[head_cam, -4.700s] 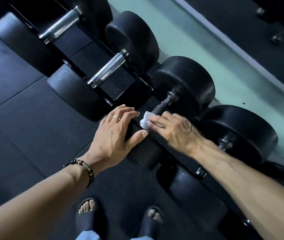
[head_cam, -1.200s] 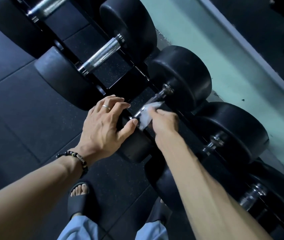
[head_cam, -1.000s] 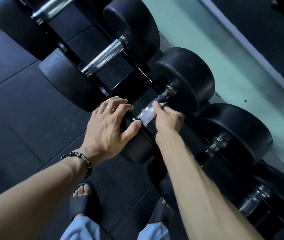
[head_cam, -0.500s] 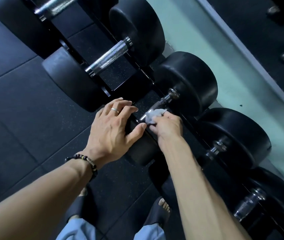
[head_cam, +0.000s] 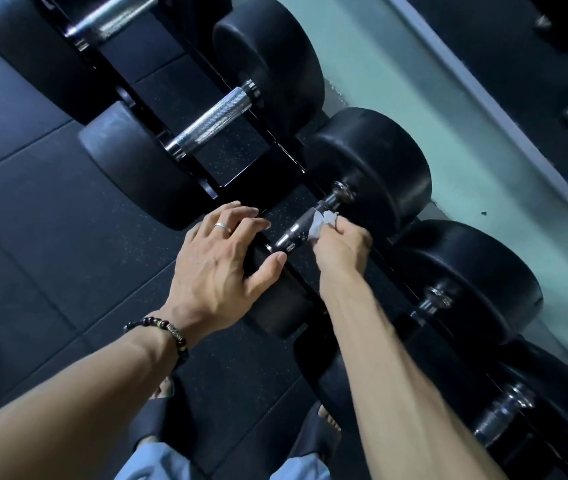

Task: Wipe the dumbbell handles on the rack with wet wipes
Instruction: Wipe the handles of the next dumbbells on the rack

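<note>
Mid-frame: my right hand (head_cam: 339, 245) pinches the wet wipe (head_cam: 320, 223) against the dumbbell handle (head_cam: 301, 230) while my left hand (head_cam: 220, 258), fingers spread, steadies the near weight head (head_cam: 275, 306); a loose pinch could drop the wipe.

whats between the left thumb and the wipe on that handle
In the head view, a bare stretch of the dark handle lies between the left hand thumb and the wet wipe pinched by the right hand.

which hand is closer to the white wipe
Right. The right hand pinches the wipe against the handle; the left hand rests on the near weight, beside it.
</note>
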### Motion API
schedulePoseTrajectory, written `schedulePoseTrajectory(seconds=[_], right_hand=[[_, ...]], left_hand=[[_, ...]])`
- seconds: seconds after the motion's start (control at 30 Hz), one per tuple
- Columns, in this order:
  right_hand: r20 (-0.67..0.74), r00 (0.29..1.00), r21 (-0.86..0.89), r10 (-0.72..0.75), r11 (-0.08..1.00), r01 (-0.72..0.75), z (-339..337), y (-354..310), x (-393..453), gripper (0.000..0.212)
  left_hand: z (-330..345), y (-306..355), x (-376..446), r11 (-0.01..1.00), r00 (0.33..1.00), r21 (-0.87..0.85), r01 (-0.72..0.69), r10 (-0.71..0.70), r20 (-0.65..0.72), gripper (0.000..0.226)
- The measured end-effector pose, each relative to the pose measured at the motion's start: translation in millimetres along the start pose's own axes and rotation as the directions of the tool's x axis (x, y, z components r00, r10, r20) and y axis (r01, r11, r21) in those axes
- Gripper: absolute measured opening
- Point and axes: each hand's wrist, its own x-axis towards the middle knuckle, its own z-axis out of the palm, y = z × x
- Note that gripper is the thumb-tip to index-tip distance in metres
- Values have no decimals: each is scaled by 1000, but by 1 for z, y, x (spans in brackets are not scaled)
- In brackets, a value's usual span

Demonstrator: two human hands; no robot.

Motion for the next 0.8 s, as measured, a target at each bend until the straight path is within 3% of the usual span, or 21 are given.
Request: schedulePoseTrajectory(seconds=[0.1, 0.2, 0.4, 0.53, 0.57, 0.73, 0.8], right_hand=[[110, 992, -107, -58, 992, 70, -3, 11, -10, 18], [269, 957, -208, -109, 963, 169, -12, 16, -18, 31], [103, 993, 119, -52, 992, 40, -15, 1, -14, 20], [243, 970, -149, -7, 988, 44, -14, 4, -31, 16], [263, 965, -140, 8, 990, 30, -15, 4, -30, 15], [-5, 999, 212, -37, 977, 37, -12, -18, -5, 5], [-24, 999, 123, -47, 991, 49, -10, -18, -8, 7]], left_hand=[[0, 1, 0, 1000, 1000, 2, 2, -2, 3, 59], [-2, 2, 0, 1000, 1000, 3, 8, -8, 7, 60], [-3, 4, 0, 1000, 1000, -13, 22, -22, 16, 61], [-2, 3, 0, 1000, 1000, -6, 4, -4, 13, 60], [-3, 3, 1, 1000, 1000, -4, 6, -6, 14, 60], [-2, 2, 0, 1000, 1000, -13, 14, -14, 10, 59], [-1, 2, 0, 1000, 1000, -24, 5, -5, 1, 58]])
